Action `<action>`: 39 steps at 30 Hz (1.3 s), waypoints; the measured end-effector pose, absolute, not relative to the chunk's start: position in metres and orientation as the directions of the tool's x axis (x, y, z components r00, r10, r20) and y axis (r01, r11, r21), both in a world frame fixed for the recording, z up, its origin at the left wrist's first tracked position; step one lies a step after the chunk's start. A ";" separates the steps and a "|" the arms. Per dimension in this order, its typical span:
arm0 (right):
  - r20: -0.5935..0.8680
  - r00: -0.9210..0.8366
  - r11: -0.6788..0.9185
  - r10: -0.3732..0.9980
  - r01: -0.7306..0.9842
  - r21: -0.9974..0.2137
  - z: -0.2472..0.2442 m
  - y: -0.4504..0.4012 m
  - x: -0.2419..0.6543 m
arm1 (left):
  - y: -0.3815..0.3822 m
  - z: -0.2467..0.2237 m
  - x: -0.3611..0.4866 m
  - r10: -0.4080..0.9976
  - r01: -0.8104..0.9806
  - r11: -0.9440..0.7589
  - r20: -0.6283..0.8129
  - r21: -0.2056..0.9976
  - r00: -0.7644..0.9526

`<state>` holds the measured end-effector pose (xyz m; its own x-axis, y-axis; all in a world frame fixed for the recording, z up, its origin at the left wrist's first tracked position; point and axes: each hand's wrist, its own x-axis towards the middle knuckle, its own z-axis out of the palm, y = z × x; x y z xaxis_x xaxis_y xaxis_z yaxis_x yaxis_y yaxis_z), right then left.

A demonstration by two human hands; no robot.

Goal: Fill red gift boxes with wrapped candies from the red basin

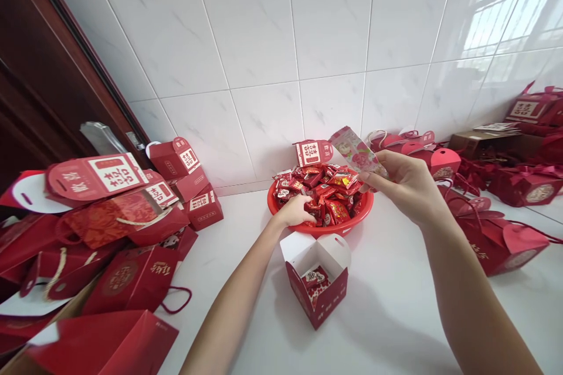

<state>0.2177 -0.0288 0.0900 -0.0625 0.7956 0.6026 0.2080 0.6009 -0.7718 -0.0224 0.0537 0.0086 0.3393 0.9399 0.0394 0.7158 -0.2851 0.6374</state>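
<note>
A red plastic basin (269,202) holds a heap of small wrapped candies (338,208) in red packets. My left hand (295,211) reaches over its left rim, fingers apart and touching the candies, with the fingertips partly hidden among them. Above the basin's right side, my right hand (400,181) pinches a pink-patterned clear packet (358,152) between thumb and fingers. In front of the basin stands an open dark red gift box (323,304), white inside, with its flaps up. A few red-and-white wrapped candies (315,281) lie in it.
Many red gift boxes (127,278) are piled at the left, some with cord handles. More tied gift boxes (505,240) line the right side. Behind the basin a red box (313,152) leans near the tiled wall (264,29). A dark wooden door frame (57,70) stands at left.
</note>
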 end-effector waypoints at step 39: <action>0.508 -0.173 0.534 0.844 0.362 -0.764 0.083 -0.018 0.216 | 0.059 0.006 -0.026 1.000 0.099 -0.017 0.015 0.995 0.026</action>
<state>0.2164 -0.0183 0.0830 -0.1729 0.8441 0.5076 0.3624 0.5337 -0.7641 -0.0265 0.0593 0.0059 0.0259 0.9996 0.0146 0.0986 -0.0170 0.9950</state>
